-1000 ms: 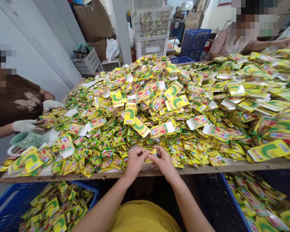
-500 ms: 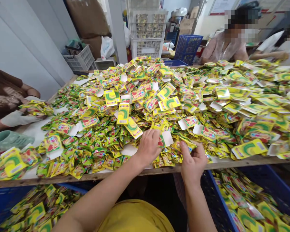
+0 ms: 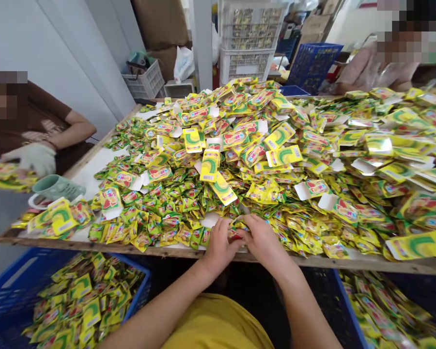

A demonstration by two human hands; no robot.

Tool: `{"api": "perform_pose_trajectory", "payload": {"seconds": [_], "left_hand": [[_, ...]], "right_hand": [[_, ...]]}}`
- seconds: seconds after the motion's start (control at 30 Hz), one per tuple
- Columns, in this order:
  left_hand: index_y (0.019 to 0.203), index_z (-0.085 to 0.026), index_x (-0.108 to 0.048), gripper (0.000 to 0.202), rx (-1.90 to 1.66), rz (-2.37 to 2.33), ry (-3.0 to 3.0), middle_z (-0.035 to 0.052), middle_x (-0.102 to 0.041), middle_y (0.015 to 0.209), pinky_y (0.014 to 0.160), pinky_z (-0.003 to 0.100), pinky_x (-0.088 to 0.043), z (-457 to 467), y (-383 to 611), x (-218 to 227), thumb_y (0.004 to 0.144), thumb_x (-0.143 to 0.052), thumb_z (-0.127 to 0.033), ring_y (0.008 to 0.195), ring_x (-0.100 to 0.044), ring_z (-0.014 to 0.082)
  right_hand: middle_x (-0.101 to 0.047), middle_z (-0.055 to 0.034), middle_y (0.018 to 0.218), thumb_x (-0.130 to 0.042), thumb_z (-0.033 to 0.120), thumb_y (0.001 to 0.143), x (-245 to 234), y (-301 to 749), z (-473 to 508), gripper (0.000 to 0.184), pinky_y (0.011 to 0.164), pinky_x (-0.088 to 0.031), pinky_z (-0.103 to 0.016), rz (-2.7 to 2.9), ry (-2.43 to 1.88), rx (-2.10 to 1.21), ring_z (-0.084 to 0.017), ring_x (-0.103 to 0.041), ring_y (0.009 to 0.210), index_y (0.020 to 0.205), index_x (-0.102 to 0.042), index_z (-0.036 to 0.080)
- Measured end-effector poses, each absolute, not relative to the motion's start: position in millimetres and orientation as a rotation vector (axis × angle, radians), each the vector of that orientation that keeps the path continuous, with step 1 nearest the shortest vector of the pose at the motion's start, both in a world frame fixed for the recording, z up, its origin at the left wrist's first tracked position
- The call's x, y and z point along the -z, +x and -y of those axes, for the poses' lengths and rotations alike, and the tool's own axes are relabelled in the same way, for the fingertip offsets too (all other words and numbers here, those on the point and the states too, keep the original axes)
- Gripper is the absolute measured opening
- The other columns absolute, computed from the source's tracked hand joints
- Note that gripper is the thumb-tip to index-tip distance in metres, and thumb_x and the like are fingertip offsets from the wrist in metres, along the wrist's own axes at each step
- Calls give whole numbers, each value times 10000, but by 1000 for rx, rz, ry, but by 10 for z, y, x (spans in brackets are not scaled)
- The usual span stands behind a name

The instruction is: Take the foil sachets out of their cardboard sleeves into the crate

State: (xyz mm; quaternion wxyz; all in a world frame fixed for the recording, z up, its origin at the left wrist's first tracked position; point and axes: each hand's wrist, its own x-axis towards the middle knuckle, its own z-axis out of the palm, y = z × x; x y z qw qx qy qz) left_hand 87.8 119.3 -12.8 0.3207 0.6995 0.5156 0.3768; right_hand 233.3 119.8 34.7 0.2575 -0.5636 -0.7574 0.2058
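Observation:
Both of my hands meet low at the table's front edge, around a small yellow-green printed carton (image 3: 237, 228) mostly hidden by the fingers. My left hand (image 3: 220, 245) grips its left side, fingers curled. My right hand (image 3: 264, 242) closes over it from the right, with fingertips at its top end; any sachet inside those fingers is out of sight. In front of them lie loose shiny sachets (image 3: 183, 201) in green and yellow. Behind, a high heap of flat cartons (image 3: 240, 140) rises, many with white flaps open. One yellow carton (image 3: 210, 165) shows a barcode.
Blue crates (image 3: 138, 295) of filled cartons stand below the table at left and right. A green mug (image 3: 63, 188) sits on the left. A co-worker's gloved hand (image 3: 39, 157) holds packs there; another person sits at the back right. White crates (image 3: 247, 63) are stacked behind.
My right hand has moved left from the sachets to the carton at my left hand, and the two now meet. The view has shifted left. The co-worker's gloved hand has carried packs off the table edge.

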Motion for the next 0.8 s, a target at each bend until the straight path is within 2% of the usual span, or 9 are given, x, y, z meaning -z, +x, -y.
{"api": "perform_pose_trajectory", "payload": {"seconds": [0.1,0.2,0.3,0.43,0.47,0.53,0.63,0.73,0.8], "left_hand": [[933,-180,-566,214,-945,-1182,1585,-2,-570,802,691,260,-422,-1214,722,36,797,-640,-328,764,-542,165],[876,-167,-604,215,-944,-1075,1460,-19,-549,728,645,231,-386,-1217,581,1,786,-657,-354,700,-502,140],[872,-148,-626,225,-976,-1043,1378,-15,-560,723,618,221,-369,-1192,500,33,792,-648,-356,675,-483,128],[860,-134,-647,238,-1019,-1042,1284,-16,-581,715,617,219,-386,-1158,445,64,758,-687,-345,658,-487,123],[867,-138,-658,227,-1019,-1032,1275,-10,-599,734,636,224,-402,-1149,433,55,771,-674,-343,677,-504,129],[860,-147,-680,219,-1015,-1029,1247,7,-638,774,690,242,-435,-1129,410,22,837,-596,-349,725,-541,144],[900,-160,-710,279,-995,-967,1150,35,-698,882,832,294,-466,-1109,376,-40,902,-493,-335,832,-604,169],[985,-174,-720,219,-953,-908,1119,52,-727,982,909,324,-470,-1143,349,-78,845,-587,-277,917,-646,191],[976,-177,-730,211,-972,-969,1179,58,-740,972,871,320,-501,-1198,343,-81,793,-649,-246,905,-668,202]], "right_hand": [[-670,-55,948,-548,164,862,-420,2304,-1185,261,688,-468,-305,1997,-1477,-629,-210,-636,824,1117,-539,218],[-644,-54,858,-567,202,873,-420,2196,-1192,80,682,-460,-310,1989,-1385,-515,-205,-598,794,919,-631,215],[-609,-95,943,-585,215,865,-420,2081,-1197,141,778,-456,-373,2105,-1279,-422,-244,-534,931,788,-703,210],[-597,-94,1118,-593,275,869,-424,2077,-1138,148,927,-415,-456,2041,-1228,-576,-265,-492,1092,909,-732,249],[-609,-90,1103,-590,296,870,-408,2097,-1116,157,909,-434,-445,1909,-1254,-643,-254,-520,1065,937,-723,249],[-639,-76,976,-607,350,849,-348,2127,-1074,188,737,-505,-362,1555,-1332,-836,-208,-592,869,959,-698,228],[-592,1,690,-699,405,749,-223,2098,-1034,277,430,-395,-218,1158,-1370,-1308,-103,-488,501,917,-668,187],[-524,50,572,-749,374,689,-141,2011,-1044,254,353,-261,-176,1043,-1329,-1557,-41,-331,384,836,-683,177],[-579,25,648,-748,350,692,-133,1966,-1078,226,360,-301,-182,1086,-1301,-1438,-42,-362,404,850,-720,191]]}}
